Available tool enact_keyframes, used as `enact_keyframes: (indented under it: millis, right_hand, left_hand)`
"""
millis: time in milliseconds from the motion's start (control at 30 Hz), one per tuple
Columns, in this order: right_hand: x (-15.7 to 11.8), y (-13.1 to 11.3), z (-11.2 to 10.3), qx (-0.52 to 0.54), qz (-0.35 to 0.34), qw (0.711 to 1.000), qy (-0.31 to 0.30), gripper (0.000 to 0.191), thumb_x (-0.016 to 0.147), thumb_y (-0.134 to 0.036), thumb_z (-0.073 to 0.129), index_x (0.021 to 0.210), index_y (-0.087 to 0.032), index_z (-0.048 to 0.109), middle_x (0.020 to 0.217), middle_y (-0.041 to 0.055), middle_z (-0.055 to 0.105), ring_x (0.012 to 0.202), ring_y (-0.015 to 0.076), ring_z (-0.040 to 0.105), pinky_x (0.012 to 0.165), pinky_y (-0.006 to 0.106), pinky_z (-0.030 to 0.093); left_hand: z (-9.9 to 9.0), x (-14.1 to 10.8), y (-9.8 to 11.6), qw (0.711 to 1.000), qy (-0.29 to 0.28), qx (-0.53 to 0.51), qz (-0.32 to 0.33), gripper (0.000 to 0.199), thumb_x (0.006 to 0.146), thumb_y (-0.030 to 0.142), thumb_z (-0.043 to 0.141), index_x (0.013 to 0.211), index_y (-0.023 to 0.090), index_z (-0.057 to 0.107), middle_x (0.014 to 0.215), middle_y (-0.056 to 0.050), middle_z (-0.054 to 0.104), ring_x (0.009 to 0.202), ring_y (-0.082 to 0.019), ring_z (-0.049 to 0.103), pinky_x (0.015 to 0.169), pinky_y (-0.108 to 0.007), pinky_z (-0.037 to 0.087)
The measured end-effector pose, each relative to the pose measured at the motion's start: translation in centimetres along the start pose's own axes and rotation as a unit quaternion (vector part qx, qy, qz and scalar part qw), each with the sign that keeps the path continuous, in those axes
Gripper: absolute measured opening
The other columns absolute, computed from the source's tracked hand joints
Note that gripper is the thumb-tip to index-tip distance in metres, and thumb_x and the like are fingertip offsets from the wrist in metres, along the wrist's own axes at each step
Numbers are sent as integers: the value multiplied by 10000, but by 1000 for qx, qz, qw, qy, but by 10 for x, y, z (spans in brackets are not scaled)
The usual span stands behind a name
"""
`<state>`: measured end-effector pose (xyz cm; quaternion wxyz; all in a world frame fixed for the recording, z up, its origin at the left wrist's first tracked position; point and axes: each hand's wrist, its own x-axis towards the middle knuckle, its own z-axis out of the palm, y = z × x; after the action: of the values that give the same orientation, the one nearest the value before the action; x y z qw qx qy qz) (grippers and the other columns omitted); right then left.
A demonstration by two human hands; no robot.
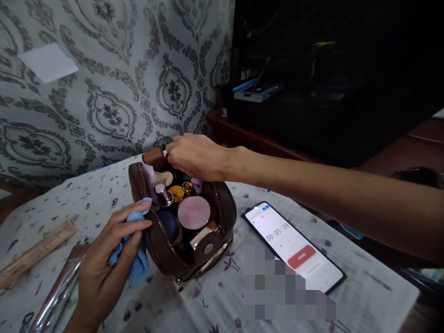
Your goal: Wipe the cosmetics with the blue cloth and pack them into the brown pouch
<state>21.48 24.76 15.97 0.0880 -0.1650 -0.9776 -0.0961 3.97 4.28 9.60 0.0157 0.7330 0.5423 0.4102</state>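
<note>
An open brown zip bag (pixel 160 249) stands mid-table, packed with cosmetics, among them a round pink compact (pixel 194 212), a silver-capped bottle (pixel 163 196) and a dark blue round item (pixel 169 225). My left hand (pixel 107 259) grips a crumpled blue cloth (pixel 138 266), its fingertips against the bag's left side. Over the bag's far edge, my right hand (pixel 194 155) is curled with bent fingers near a brown flap (pixel 154 159); its fingertips and anything between them are hidden.
A phone (pixel 294 249) showing a timer lies right of the bag. At the left are a beige tube-like item (pixel 38 254) and a shiny silver-brown pouch (pixel 58 291). The patterned cloth (pixel 208 296) covers the table. A dark screen and shelf (pixel 243 134) stand behind, beside a patterned wall.
</note>
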Motion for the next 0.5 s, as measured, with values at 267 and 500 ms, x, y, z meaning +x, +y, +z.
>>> enact_keyframes:
  millis: [267, 500]
  right_hand:
    - [-6, 1, 7, -21, -7, 999, 24, 220, 944, -87, 467, 944, -171, 670, 1035, 84, 697, 1018, 241, 611, 771, 337, 417]
    - [-8, 1, 8, -7, -17, 999, 28, 192, 978, -130, 460, 963, -143, 651, 1073, 90, 672, 1085, 234, 587, 871, 365, 410]
  left_hand:
    - [-16, 41, 15, 988, 37, 117, -89, 152, 955, 297, 540, 1021, 343, 669, 1146, 44, 734, 1100, -245, 690, 1028, -441, 528]
    - [-12, 133, 11, 922, -270, 253, 117, 362, 974, 315, 351, 1025, 260, 705, 1085, -32, 753, 1035, -266, 684, 879, -429, 508]
